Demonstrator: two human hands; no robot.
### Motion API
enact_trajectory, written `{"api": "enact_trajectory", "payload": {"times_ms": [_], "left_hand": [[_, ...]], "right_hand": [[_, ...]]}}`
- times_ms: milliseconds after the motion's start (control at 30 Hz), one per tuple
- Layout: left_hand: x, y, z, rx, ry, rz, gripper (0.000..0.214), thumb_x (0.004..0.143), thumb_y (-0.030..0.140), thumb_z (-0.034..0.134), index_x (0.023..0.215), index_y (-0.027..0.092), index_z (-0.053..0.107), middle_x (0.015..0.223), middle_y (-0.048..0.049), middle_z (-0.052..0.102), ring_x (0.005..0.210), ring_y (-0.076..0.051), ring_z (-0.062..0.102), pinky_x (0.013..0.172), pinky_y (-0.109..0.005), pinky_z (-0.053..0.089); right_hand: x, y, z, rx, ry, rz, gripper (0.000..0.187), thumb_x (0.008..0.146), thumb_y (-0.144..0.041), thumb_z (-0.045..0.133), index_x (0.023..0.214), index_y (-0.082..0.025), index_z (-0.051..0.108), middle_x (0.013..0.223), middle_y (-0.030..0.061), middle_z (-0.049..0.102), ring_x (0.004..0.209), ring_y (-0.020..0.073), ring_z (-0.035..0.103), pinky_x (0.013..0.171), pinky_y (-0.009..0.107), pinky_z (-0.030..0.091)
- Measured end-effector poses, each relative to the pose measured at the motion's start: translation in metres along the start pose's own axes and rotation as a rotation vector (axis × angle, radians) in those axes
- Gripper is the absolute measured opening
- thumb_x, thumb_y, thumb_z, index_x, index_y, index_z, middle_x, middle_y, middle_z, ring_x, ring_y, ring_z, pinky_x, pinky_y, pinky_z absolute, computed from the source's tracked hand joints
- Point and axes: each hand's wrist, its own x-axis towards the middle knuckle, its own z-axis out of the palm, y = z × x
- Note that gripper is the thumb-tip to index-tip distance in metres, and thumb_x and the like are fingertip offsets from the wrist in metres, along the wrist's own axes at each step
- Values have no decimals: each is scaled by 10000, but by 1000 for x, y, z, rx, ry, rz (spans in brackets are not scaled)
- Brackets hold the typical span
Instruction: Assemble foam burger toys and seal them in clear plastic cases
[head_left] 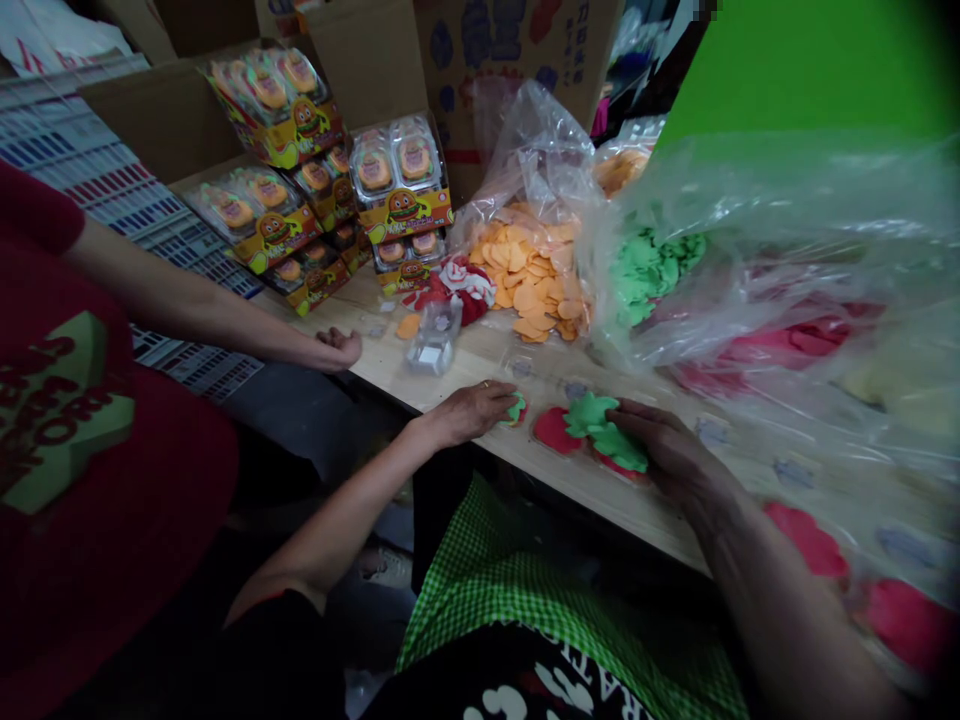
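My left hand is at the table's front edge, its fingers closed over a small green leaf-shaped piece in a clear tray. To its right, my right hand pinches ruffled green leaf-shaped pieces over red round pieces. One red piece shows between the hands, partly under the green. The fingertips of both hands are partly hidden. More red pieces lie in clear trays near my right forearm.
Behind stand a bag of orange pieces, a bag of green pieces and a bag of red pieces. Stacked burger boxes stand back left. A clear pack lies near a co-worker's closed hand.
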Motion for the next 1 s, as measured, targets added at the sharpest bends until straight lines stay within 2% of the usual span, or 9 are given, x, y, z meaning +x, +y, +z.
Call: {"api": "enact_trajectory", "payload": {"times_ms": [167, 300, 367, 533, 633, 733, 867, 933, 1000], "left_hand": [[-5, 12, -8, -96, 175, -47, 372, 924, 52, 459, 1268, 142, 570, 1264, -154, 581, 1206, -204, 590, 997, -364, 549], [-11, 16, -5, -62, 393, -297, 289, 827, -16, 463, 1001, 138, 635, 993, -89, 636, 963, -185, 642, 846, -340, 575], [-14, 17, 0, -24, 382, -307, 289, 813, -24, 466, 952, 147, 652, 925, -68, 669, 889, -176, 656, 806, -327, 573], [-19, 21, 3, 132, 207, -115, 334, 769, -43, 491, 934, 158, 701, 939, -83, 730, 975, -216, 680, 891, -395, 569], [-16, 33, -4, 90, 216, -178, 342, 772, -16, 517, 993, 160, 710, 1044, -105, 743, 1104, -263, 662, 967, -470, 545], [2, 56, -8, -239, 381, -406, 363, 847, 55, 515, 1165, 151, 660, 1185, -131, 713, 1126, -246, 660, 971, -444, 544], [40, 80, -2, -944, 278, -615, 391, 846, 207, 666, 1217, 113, 586, 966, -86, 726, 790, -149, 686, 716, -275, 566], [55, 80, 4, -1060, 261, -669, 389, 774, 177, 730, 1136, 112, 605, 887, -43, 692, 691, -108, 636, 644, -228, 530], [64, 76, 10, -1013, 287, -693, 336, 740, 129, 731, 1059, 124, 623, 833, -12, 656, 651, -90, 598, 609, -209, 502]], "right_hand": [[0, 5, 2, 95, 51, 78, 180, 615, -245, 812, 753, -183, 714, 694, 31, 710, 544, 128, 626, 477, 196, 515], [-1, 6, 3, 123, 48, 91, 192, 599, -223, 829, 740, -172, 710, 686, 31, 699, 529, 120, 612, 471, 193, 503], [0, 6, 3, 133, 45, 101, 199, 595, -212, 836, 746, -173, 713, 687, 31, 700, 529, 122, 612, 466, 195, 500], [2, 8, 4, 178, 66, 145, 198, 592, -187, 838, 756, -185, 727, 702, 11, 709, 548, 108, 616, 490, 182, 497], [1, 7, 7, 177, 43, 133, 216, 599, -215, 849, 781, -192, 734, 723, 11, 720, 576, 115, 629, 517, 189, 505], [-3, 4, 12, 170, -10, 106, 286, 602, -279, 863, 846, -193, 742, 772, 25, 737, 607, 132, 644, 542, 207, 516], [-10, -4, 18, 137, -116, 72, 357, 601, -340, 851, 897, -177, 735, 824, 37, 744, 665, 144, 659, 601, 217, 522], [-14, -6, 17, 109, -162, 53, 362, 593, -309, 837, 910, -175, 725, 855, 36, 743, 698, 149, 662, 623, 218, 517], [-17, -5, 14, 75, -185, 43, 345, 578, -249, 810, 903, -186, 713, 866, 26, 737, 703, 147, 651, 617, 216, 500]]}}
